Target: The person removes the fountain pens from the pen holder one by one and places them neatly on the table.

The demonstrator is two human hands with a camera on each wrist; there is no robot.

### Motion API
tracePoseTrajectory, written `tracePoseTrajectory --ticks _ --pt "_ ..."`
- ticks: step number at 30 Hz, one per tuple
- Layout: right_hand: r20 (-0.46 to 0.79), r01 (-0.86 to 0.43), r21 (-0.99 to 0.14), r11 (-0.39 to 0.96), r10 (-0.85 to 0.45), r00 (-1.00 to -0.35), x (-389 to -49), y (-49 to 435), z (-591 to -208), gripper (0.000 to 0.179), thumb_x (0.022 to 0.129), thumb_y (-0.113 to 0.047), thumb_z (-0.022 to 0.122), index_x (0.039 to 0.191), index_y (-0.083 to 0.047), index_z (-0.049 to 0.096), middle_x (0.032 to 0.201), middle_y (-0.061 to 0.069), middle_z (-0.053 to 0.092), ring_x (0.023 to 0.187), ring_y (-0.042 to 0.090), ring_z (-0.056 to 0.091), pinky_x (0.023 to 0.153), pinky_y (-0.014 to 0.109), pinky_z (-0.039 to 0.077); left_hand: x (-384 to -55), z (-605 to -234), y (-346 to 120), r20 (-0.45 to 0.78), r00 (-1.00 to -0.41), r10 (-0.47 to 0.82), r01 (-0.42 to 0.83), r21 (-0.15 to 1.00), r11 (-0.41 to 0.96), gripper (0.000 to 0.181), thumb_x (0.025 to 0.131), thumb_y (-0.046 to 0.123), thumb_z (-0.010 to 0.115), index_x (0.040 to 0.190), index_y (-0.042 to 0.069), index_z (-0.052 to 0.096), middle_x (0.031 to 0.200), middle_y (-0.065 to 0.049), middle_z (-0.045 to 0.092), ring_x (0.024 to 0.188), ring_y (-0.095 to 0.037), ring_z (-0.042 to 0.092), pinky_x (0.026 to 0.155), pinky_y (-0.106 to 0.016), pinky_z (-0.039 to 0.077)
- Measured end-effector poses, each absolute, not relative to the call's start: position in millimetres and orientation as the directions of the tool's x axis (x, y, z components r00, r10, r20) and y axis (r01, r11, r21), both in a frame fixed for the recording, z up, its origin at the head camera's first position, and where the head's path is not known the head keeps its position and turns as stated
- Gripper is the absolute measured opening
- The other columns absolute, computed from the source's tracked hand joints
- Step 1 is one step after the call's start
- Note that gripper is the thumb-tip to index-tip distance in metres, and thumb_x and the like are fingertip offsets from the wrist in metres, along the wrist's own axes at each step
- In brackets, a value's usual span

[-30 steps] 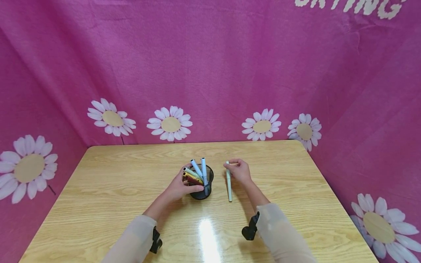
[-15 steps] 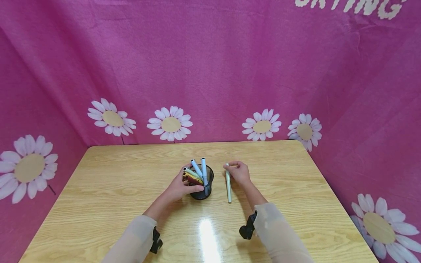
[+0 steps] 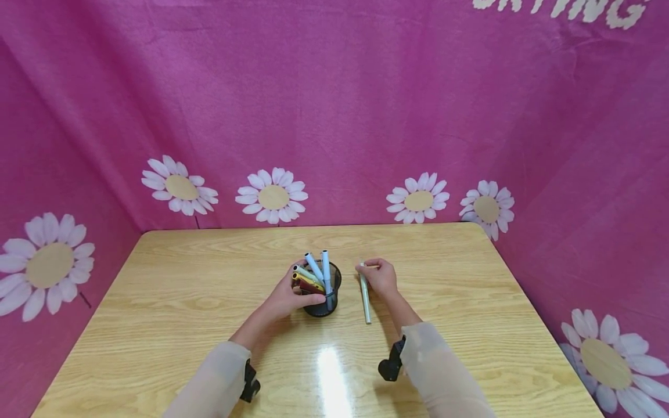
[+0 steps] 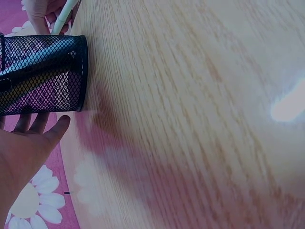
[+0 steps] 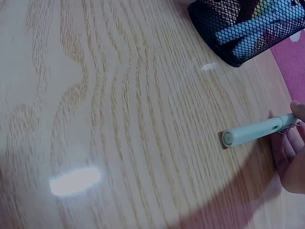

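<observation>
A black mesh pen holder (image 3: 320,307) stands on the table, packed with several pens in light blue, pale green, yellow and dark red. My left hand (image 3: 284,297) grips it from the left, thumb across the near side and fingers round the far side. In the left wrist view, its mesh wall (image 4: 43,71) is seen close up beside my fingers. To the right of the holder, my right hand (image 3: 381,277) pinches a pale green pen (image 3: 365,299) by its far end. The pen's near end (image 5: 228,139) points toward me, low over the wood. My right fingers partly hide the clip end.
The wooden table (image 3: 209,273) reaches back to a pink cloth (image 3: 334,116) printed with white daisies, which also hangs at both sides. Black wrist cameras (image 3: 391,363) sit on both forearms. A bright glare streak (image 3: 334,377) lies on the near tabletop.
My right hand, with the pale green pen, has come slightly nearer to me. The left hand keeps its grip on the pen holder. The whole head view has shifted very slightly.
</observation>
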State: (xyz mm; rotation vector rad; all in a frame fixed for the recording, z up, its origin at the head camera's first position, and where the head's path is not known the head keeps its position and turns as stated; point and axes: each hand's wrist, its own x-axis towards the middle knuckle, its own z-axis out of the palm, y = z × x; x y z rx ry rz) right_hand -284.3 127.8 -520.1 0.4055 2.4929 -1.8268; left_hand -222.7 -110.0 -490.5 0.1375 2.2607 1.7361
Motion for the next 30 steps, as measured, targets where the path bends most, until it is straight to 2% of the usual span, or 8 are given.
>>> tracePoseTrajectory --ticks 7,15,23,30 --pt "-0.152 0.208 -0.927 0.311 0.197 -0.969 -281.7 124.8 -519.2 0.020 0.080 -0.012 0.072 0.092 0.003 0.064 0.071 0.003 0.063 0.052 0.005 0.054 0.053 0.021 0.047 -220.7 -485.8 -109.8 -0.148 -0.957 0.251 -0.081 0.963 0.259 0.085 0.077 0.022 0.077 0.145 0.024 0.025 0.137 -0.005 0.044 0.122 -0.027 0.045 0.101 -0.046 0.040" --pt "-0.176 0.231 -0.910 0.345 0.183 -0.967 -281.8 123.5 -518.4 0.019 0.080 -0.014 0.072 0.090 0.000 0.065 0.069 0.001 0.060 0.052 0.007 0.054 0.052 0.022 0.048 -218.3 -478.3 -107.8 -0.184 -0.951 0.250 -0.118 0.959 0.260 0.085 0.079 0.015 0.075 0.146 0.020 0.024 0.141 -0.010 0.040 0.125 -0.031 0.042 0.102 -0.049 0.039" --pt "-0.159 0.205 -0.911 0.358 0.154 -0.975 -281.1 124.0 -517.9 0.020 0.081 -0.014 0.070 0.092 0.001 0.065 0.070 0.002 0.063 0.054 0.008 0.056 0.052 0.021 0.047 -222.6 -490.2 -109.1 -0.163 -0.958 0.237 -0.100 0.961 0.259 0.086 0.076 0.023 0.078 0.145 0.025 0.026 0.139 -0.006 0.043 0.124 -0.029 0.043 0.102 -0.048 0.039" --pt "-0.166 0.198 -0.922 0.332 0.121 -0.979 -280.7 125.8 -515.0 0.022 0.082 -0.014 0.070 0.095 0.002 0.063 0.075 0.009 0.066 0.057 0.011 0.058 0.054 0.023 0.049 -222.5 -489.7 -109.5 -0.159 -0.958 0.239 -0.095 0.961 0.259 0.088 0.075 0.027 0.079 0.145 0.025 0.025 0.136 -0.005 0.045 0.120 -0.027 0.046 0.098 -0.045 0.042"
